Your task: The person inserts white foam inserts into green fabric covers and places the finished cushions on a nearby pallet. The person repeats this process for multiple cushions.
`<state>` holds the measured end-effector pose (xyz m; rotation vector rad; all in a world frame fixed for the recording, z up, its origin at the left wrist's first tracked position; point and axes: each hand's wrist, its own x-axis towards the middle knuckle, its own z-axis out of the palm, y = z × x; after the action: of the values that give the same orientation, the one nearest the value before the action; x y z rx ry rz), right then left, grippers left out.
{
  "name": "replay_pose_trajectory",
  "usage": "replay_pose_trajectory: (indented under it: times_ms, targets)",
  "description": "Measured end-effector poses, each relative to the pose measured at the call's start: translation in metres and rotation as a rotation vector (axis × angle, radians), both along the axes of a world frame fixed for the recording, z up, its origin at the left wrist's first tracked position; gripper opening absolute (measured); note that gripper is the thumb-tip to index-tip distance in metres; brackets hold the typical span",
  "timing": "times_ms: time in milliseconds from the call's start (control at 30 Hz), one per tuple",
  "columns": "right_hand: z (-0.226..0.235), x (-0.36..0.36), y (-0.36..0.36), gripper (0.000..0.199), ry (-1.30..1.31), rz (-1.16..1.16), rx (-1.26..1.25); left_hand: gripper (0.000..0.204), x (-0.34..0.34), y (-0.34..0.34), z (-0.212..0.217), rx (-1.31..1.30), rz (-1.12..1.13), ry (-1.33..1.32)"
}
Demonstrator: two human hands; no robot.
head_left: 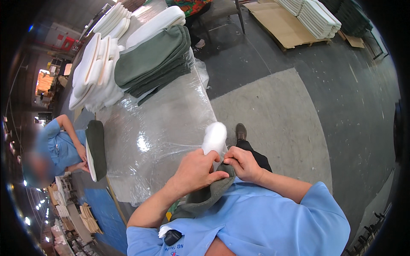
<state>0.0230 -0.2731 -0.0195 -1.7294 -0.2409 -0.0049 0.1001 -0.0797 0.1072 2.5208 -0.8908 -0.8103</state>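
Observation:
Close against my body is a dark green fabric cover [200, 200], bunched and draped toward my lap. A soft white padding piece [215, 135] sticks up past my hands at the table's edge. My left hand [194, 169] is closed on the cover, its thumb pressed over the green cloth and its fingers against the padding's base. With bent fingers my right hand [243, 164] pinches the edge of the cover, close beside the left fingertips. Where the padding meets the cover, both hands hide the join.
The plastic-covered table [158, 128] carries stacked green cushions [151, 59] and white pads [96, 70]. At left a co-worker [64, 145] in blue holds a green-and-white cushion [96, 149]. A pallet with cardboard [286, 25] and white stacks lies far right; a chair [220, 10] stands behind.

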Motion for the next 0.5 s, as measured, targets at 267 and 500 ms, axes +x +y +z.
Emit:
replay_pose_trajectory:
  times_ms: [267,500]
  targets:
    - [0.003,0.004,-0.008,0.012,-0.198,0.078,0.053,0.026,0.006,0.000,-0.004,-0.085,-0.126,0.095]
    - [-0.007,0.005,-0.021,0.027,0.573,0.560,0.679,0.016,0.004,-0.002,-0.005,-0.338,-0.218,-0.033]
